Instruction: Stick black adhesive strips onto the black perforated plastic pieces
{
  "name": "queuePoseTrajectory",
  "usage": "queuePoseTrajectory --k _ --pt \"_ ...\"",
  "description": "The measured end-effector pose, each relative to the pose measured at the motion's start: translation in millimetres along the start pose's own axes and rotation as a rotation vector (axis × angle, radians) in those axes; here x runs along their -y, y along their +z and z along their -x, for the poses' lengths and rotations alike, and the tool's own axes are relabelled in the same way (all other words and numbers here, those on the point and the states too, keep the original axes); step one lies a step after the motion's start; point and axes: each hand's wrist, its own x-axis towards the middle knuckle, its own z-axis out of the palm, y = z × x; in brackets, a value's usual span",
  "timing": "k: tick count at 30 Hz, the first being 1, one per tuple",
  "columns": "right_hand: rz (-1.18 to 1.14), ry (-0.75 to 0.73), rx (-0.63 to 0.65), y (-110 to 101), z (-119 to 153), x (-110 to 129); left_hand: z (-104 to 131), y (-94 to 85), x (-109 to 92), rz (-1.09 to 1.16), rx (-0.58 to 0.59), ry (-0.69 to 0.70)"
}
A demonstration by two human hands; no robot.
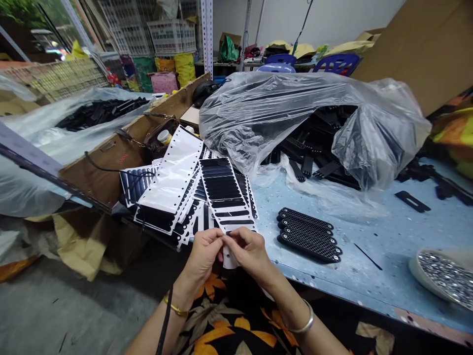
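My left hand [205, 249] and my right hand [248, 250] meet at the table's front edge, thumbs and fingers pinched together. Between them is the near end of a white backing sheet [218, 217] with rows of black strip stickers; its lower end hangs below my fingers. Whether a peeled strip is in my fingertips is hidden. Under and behind the sheet lies a messy pile of similar white sheets [173, 170], some face down. To the right of my hands, several black textured strips with metal eyelets [309, 235] lie side by side.
A clear plastic bag [258, 113] full of black pieces [328, 133] stands at the back. A bowl of metal eyelets [443, 276] sits at right. One flat black piece [413, 201] and a thin black stick [367, 256] lie on the blue table [354, 281]. A wooden board [99, 182] edges the left.
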Motion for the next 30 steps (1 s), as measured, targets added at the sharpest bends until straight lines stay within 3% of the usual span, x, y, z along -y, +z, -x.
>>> queuePoseTrajectory --k 6,10,16,21,23,27,28,30 --pt "-0.164 0.157 0.007 -3.6 -7.4 -3.4 -6.2 -1.5 2.6 -0.027 -0.041 -0.083" --pt "-0.257 0.205 -0.106 -28.3 2.2 -1.9 -17.5 -18.3 -1.3 -0.113 -0.172 -0.082" --pt "-0.358 0.277 -0.328 -93.4 46.0 0.4 -49.3 -55.1 -27.1 -0.465 -0.315 0.083" --pt "-0.427 0.367 -0.496 -133.0 81.9 -14.1 -57.8 -60.4 -42.3 -1.236 -0.319 0.294" --pt "-0.453 0.368 -0.539 -142.3 92.9 -19.2 -51.5 -62.2 -42.8 -1.418 -0.344 0.335" --pt "-0.481 0.341 -0.524 -150.8 105.6 -21.1 -26.9 -58.4 -41.2 -1.418 -0.567 0.541" --pt "-0.488 0.330 -0.511 -151.1 106.7 -20.1 -19.5 -52.3 -40.1 -1.380 -0.591 0.607" --pt "-0.501 0.309 -0.481 -150.5 107.3 -17.5 -6.7 -33.5 -35.6 -1.294 -0.524 0.720"
